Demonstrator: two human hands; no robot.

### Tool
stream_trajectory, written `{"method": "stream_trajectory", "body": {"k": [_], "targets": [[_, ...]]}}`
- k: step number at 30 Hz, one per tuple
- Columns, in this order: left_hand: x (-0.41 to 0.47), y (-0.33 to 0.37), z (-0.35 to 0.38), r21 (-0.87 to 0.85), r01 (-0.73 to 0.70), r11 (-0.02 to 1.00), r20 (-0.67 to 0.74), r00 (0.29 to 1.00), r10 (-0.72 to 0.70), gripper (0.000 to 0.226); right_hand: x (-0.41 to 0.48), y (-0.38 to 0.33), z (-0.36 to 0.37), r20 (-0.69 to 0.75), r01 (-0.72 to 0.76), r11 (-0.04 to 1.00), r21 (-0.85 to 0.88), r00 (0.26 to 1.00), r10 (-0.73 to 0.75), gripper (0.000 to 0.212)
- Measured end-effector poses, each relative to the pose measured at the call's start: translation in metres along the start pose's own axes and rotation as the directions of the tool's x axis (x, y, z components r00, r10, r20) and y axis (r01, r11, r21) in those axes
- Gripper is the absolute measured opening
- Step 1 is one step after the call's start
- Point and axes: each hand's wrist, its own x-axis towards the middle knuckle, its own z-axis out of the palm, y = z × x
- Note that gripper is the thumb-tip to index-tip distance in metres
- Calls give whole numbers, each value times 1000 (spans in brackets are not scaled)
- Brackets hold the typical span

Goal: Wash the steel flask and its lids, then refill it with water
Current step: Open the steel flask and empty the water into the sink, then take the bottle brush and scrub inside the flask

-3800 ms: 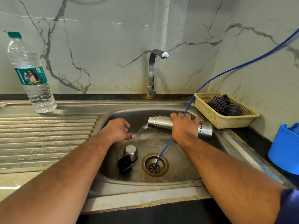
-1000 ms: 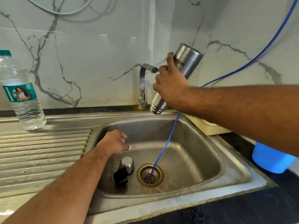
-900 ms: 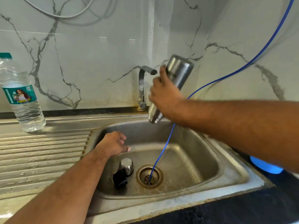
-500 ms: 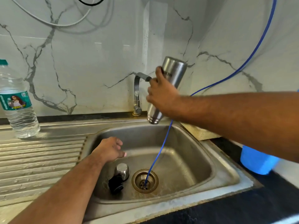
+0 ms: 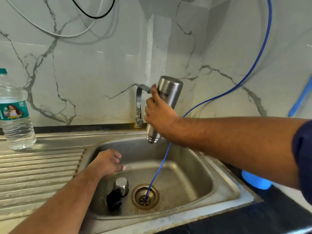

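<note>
My right hand grips the steel flask upside down above the back of the sink, mouth pointing down, just in front of the tap. No water runs from the flask. My left hand hovers over the sink's left side with fingers loosely curled, holding nothing. On the sink floor below it lie the steel lid and the black inner lid, touching each other, left of the drain.
A thin blue hose runs from the upper right down into the drain. A clear plastic water bottle stands at the back left of the ribbed drainboard. A blue tub sits on the dark counter right of the sink.
The flask went from lying sideways and pouring water into the sink to being held mouth-down higher up near the tap. My left hand has barely moved; the view shifted slightly.
</note>
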Motion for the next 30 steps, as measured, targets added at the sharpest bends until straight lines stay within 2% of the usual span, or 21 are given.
{"method": "stream_trajectory", "body": {"k": [3, 8, 11, 14, 17, 19, 21, 23, 24, 25, 27, 28, 30], "targets": [[-2, 0, 0, 3, 2, 1000, -8, 1000, -2, 53, -4, -2, 6, -10, -29, 999, 27, 1000, 29, 55], [-1, 2, 1, 58, -36, 998, 10, 999, 36, 57, -23, -65, 21, 8, 147, 963, 227, 988, -153, 58], [2, -3, 2, 44, -50, 998, 18, 999, 49, 57, -17, -53, 26, -29, 85, 929, 361, 996, -79, 60], [5, -10, -1, 10, -67, 998, 63, 996, 66, 63, -13, -41, 27, -42, 5, 835, 550, 999, 21, 70], [0, 4, -1, -18, -150, 988, 159, 976, 151, 86, -19, -56, 23, 6, -56, 631, 774, 997, 81, 88], [-2, 12, 2, -21, -199, 980, 205, 958, 199, 100, -22, -80, 18, 78, -111, 389, 914, 992, 99, 85], [-8, 25, 7, -33, -247, 968, 252, 936, 247, 98, -27, -103, 21, 194, -199, 45, 979, 976, 101, 79], [-16, 33, 9, -93, -263, 960, 254, 926, 278, 101, -32, -117, 24, 295, -263, -377, 888, 955, 31, 76], [-19, 38, 8, -122, -264, 957, 245, 926, 287, 105, -33, -121, 26, 310, -267, -534, 802, 951, -9, 75], [-19, 40, 8, -165, -262, 951, 234, 926, 296, 110, -31, -125, 27, 312, -260, -635, 728, 950, -32, 73], [-20, 44, 10, -227, -275, 934, 214, 922, 324, 112, -28, -128, 28, 326, -228, -714, 662, 945, 1, 71], [-20, 48, 12, -238, -287, 928, 197, 921, 335, 110, -28, -129, 29, 330, -212, -715, 666, 944, 27, 75], [-17, 51, 14, -278, -274, 920, 215, 916, 338, 102, -31, -127, 31, 313, -201, -653, 731, 948, 59, 82]]}}
